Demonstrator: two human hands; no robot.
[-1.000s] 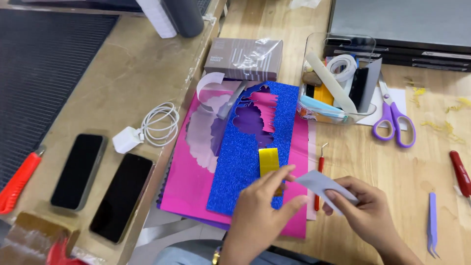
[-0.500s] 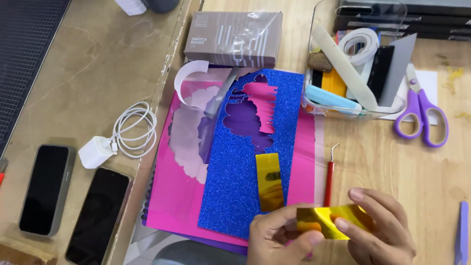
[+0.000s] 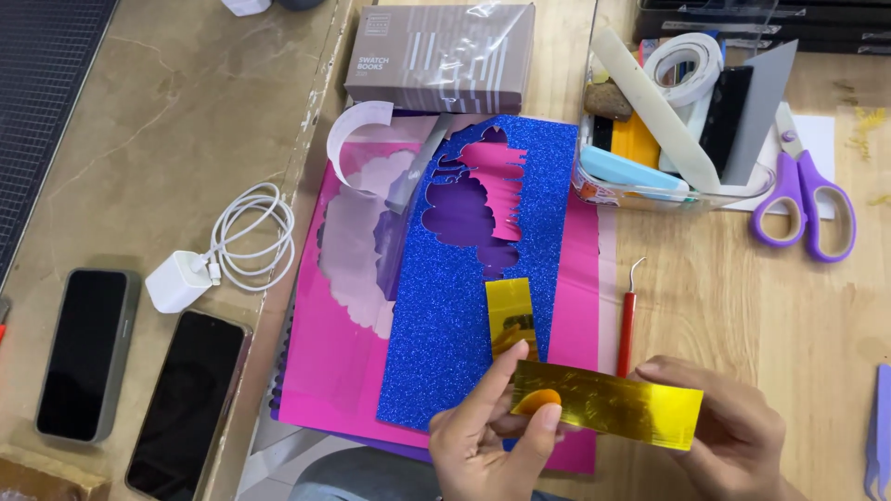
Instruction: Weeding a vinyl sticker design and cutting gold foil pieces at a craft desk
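Observation:
Both hands hold a shiny gold foil strip (image 3: 613, 405) low in the view. My left hand (image 3: 487, 436) pinches its left end between thumb and fingers. My right hand (image 3: 729, 431) supports the right end from behind. Just above lies a smaller gold foil piece (image 3: 510, 311) on a blue glitter sheet (image 3: 445, 334) with a cloud-shaped cutout. The blue sheet rests on pink sheets (image 3: 334, 371). A red-handled hook tool (image 3: 627, 320) lies on the wood right of the pink sheets.
A clear tub (image 3: 668, 190) with tape, scrapers and cards stands at upper right, purple scissors (image 3: 803, 199) beside it. A grey box (image 3: 441, 56) sits at the top. A white charger with cable (image 3: 218, 255) and two dark phones (image 3: 83, 353) lie left. Purple tweezers (image 3: 877, 436) lie at the right edge.
A second ago the hands held a pale grey backing piece. Since then the gold strip has turned shiny side up, and the view has closed in on the hands.

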